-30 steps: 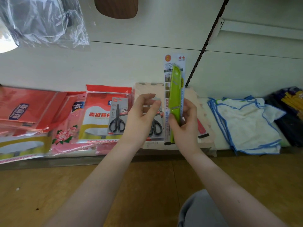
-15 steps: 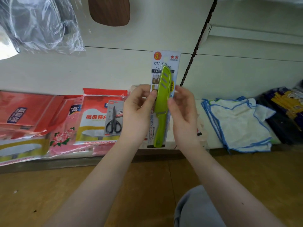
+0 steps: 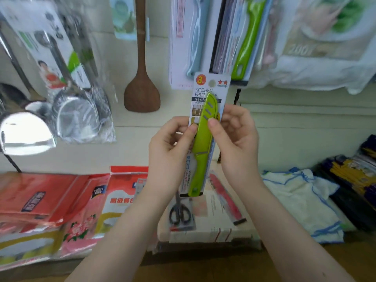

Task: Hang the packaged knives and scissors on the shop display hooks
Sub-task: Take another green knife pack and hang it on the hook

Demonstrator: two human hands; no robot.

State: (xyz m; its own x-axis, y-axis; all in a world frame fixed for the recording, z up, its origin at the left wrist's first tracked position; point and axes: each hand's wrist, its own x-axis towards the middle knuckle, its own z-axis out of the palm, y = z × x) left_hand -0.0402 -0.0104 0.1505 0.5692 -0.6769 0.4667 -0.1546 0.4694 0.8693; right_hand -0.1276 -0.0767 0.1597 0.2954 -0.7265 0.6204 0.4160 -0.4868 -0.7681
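A green fruit knife on its printed card point(image 3: 204, 139) stands upright in the middle of the view, held between both hands. My left hand point(image 3: 168, 157) pinches the card's left edge with thumb and fingers. My right hand point(image 3: 238, 143) pinches its right side, thumb on the green sheath. Just above the card hang packaged knives on the display wall: a pale blue one point(image 3: 195, 37) and a green one point(image 3: 247, 39). Below, on a cardboard box point(image 3: 215, 233), lie packaged black scissors point(image 3: 180, 212) and a packaged red knife point(image 3: 225, 196).
Bagged steel ladles point(image 3: 79, 110) and a wooden spatula point(image 3: 142, 78) hang at the left of the wall. Red and pink packets point(image 3: 61, 200) lie on the low shelf at the left. White cloths with blue trim point(image 3: 301, 198) and dark bundles point(image 3: 358, 180) lie at the right.
Both hands have lifted the green knife card, and my view has tilted up: the hanging knives, ladles and spatula now show. A second before, only my right hand held the card.
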